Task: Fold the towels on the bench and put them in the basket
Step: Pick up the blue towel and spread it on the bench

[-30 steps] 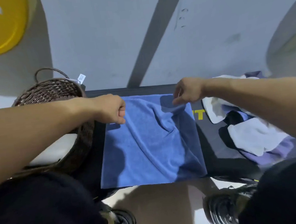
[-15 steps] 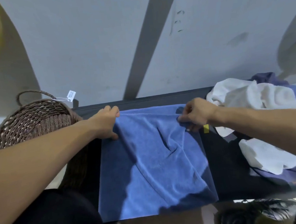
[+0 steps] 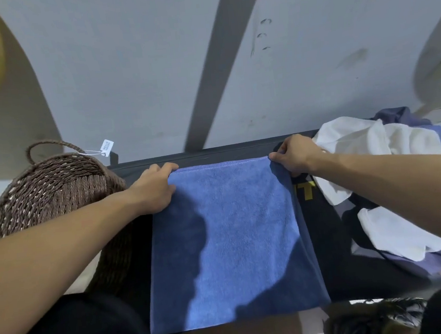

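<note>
Both hands (image 3: 152, 190) pinch fuzzy blue towel (image 3: 230, 242)

Basket (image 3: 53, 195) crowds bench (image 3: 321, 227) left; towel pile (image 3: 369, 145) blocks right.

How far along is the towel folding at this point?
Early. Done: nothing visibly; the basket's inside is out of sight. In hand: the blue towel lies flat and unfolded on the bench, left hand and right hand holding its far corners. Left: folding it, then the white and purple pile.
</note>
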A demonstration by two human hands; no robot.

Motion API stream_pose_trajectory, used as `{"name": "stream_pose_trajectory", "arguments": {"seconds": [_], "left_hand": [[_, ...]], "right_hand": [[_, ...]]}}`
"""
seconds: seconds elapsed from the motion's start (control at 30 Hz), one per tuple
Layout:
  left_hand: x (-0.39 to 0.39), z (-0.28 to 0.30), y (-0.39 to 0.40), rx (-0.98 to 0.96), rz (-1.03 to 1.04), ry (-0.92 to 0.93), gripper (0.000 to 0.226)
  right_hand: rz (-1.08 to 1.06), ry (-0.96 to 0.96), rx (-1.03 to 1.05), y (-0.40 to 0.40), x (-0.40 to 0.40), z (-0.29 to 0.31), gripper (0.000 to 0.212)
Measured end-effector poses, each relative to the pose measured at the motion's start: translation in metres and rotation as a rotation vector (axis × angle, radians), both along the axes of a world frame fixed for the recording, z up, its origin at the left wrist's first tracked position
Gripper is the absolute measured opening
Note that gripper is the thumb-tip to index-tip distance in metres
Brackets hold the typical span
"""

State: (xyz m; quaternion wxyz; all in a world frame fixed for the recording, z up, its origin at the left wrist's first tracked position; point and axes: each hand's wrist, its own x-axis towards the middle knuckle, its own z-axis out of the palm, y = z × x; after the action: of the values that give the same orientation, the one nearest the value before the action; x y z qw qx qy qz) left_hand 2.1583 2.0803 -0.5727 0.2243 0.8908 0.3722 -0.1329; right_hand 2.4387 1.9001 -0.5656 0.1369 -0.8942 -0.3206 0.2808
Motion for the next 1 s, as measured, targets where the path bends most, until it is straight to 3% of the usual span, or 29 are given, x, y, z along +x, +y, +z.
{"name": "stream_pose_trajectory", "arguments": {"seconds": [0.17,0.3,0.53,0.7,0.83,1.0], "left_hand": [[0.007,-0.004,0.003,0.046,0.111,-0.079,0.015],[0.012,-0.007,0.009,0.042,0.134,-0.071,0.005],[0.012,-0.008,0.014,0.044,0.196,-0.082,0.008],[0.017,-0.007,0.012,0.037,0.31,-0.071,0.015],[0.017,-0.005,0.015,0.073,0.367,-0.021,0.028],[0.006,0.0,0.022,0.015,0.243,-0.01,0.016]], "right_hand": [[0.045,0.024,-0.106,0.002,0.003,0.002,0.045],[0.056,0.146,-0.134,0.004,0.01,0.005,0.034],[0.131,0.037,-0.16,0.005,0.005,0.001,0.045],[0.114,-0.095,-0.127,0.004,0.0,-0.004,0.04],[0.082,-0.052,-0.127,-0.003,0.001,-0.001,0.05],[0.081,0.03,-0.219,-0.022,-0.002,0.011,0.062]]}}
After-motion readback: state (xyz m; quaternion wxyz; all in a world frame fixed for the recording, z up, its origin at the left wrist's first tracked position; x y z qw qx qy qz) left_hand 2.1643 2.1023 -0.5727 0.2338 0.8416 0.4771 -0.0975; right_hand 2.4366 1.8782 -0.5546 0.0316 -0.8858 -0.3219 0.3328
